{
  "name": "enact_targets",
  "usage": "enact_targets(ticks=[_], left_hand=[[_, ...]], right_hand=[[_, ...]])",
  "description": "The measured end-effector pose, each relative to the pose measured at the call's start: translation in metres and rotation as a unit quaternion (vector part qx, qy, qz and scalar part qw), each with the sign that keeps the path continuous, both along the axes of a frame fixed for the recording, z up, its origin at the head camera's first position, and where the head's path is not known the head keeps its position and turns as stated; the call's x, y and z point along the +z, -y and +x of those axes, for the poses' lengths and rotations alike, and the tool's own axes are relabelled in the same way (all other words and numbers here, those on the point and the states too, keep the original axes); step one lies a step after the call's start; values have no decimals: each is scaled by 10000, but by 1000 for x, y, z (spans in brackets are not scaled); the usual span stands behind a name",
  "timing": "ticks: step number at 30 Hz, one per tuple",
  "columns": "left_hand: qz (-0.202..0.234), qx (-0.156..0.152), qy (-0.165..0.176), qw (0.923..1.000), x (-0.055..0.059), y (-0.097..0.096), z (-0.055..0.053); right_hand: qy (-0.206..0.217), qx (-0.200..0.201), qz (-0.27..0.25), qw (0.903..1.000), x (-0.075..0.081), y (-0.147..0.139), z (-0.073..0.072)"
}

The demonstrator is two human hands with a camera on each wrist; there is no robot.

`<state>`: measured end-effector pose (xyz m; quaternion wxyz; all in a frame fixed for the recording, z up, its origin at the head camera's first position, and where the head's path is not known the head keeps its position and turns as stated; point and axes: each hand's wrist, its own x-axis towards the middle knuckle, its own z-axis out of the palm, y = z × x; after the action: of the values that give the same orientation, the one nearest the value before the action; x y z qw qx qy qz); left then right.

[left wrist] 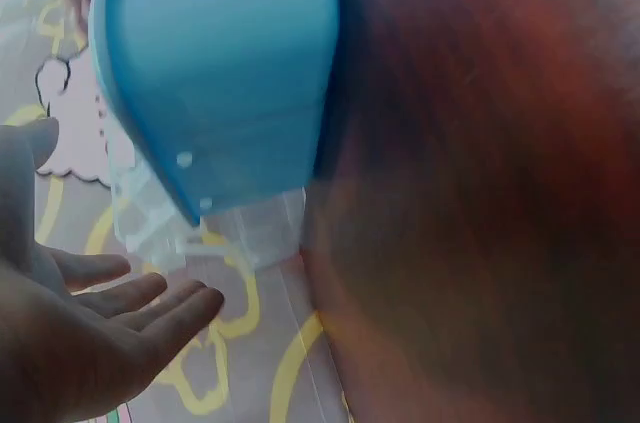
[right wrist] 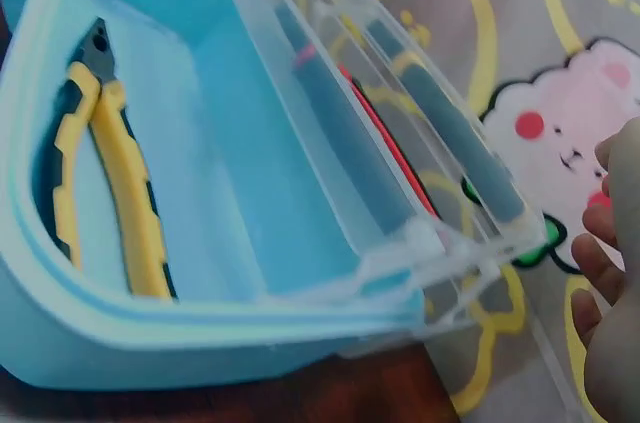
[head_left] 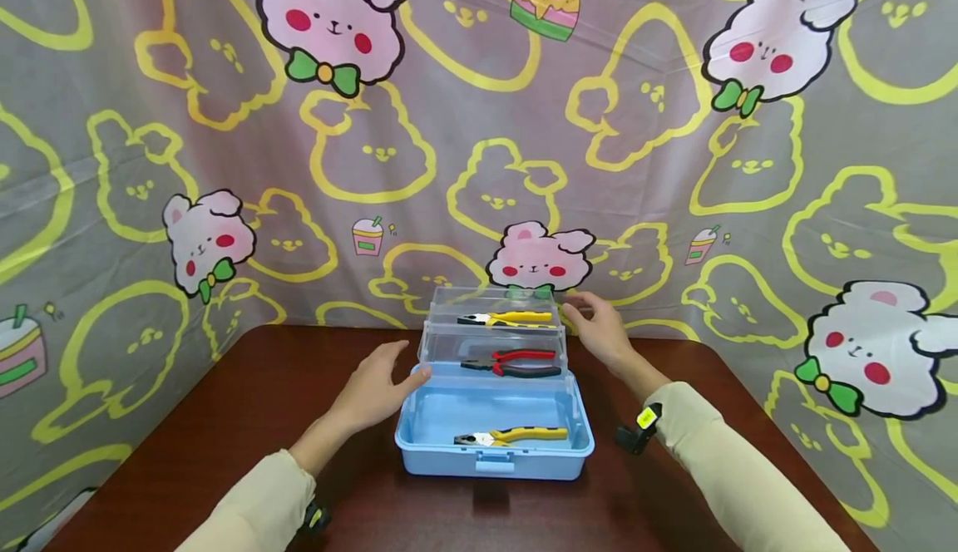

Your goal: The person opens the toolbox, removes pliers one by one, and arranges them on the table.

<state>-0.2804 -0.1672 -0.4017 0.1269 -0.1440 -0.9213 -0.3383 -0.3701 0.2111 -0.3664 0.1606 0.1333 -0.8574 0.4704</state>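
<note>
the left hand (head_left: 377,386) is at the left side of the blue toolbox (head_left: 437,462), and its forearm comes from the near left in a pale sleeve (head_left: 250,498). its fingers are stretched in a relaxed way toward the far side, and the thumb is well spread from them and points right, to the far left corner of the toolbox. the left wrist view shows a gap between this hand and the toolbox, so it holds nothing.

the right hand (head_left: 599,327) reaches further, to the far right, just beside the right end of the upper tray (head_left: 490,296). its fingers are loosely bent and point left, with nothing in them; in the right wrist view they are apart from the clear plastic. this forearm enters from the near right, and a black wrist device (head_left: 639,429) sits at the cuff.

the toolbox stands unfolded in the middle of the dark brown table (head_left: 224,419). in its bottom, at the near side, lie yellow pliers (head_left: 531,433), the nose to the left. behind, the lower tray (head_left: 449,332) carries red-and-black pliers (head_left: 499,363), and the upper tray, the farthest, carries a second yellow pair (head_left: 516,317).
</note>
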Motion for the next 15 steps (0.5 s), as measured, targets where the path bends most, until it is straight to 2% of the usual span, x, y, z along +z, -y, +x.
enact_targets(ticks=[3, 7, 11, 15], left_hand=[[-200, -74, 132, 9997, -2, -4, 10], [-200, -294, 405, 9985, -9, -10, 19], [-51, -584, 470, 9972, -14, -15, 27], [166, -739, 483, 9960, -18, -16, 31]], right_hand=[[-155, 142, 115, 9997, 1, 10, 2], [-309, 315, 471, 9979, 0, 22, 5], [-467, 448, 770, 9949, -2, 32, 6], [-343, 561, 987, 9929, -3, 41, 7]])
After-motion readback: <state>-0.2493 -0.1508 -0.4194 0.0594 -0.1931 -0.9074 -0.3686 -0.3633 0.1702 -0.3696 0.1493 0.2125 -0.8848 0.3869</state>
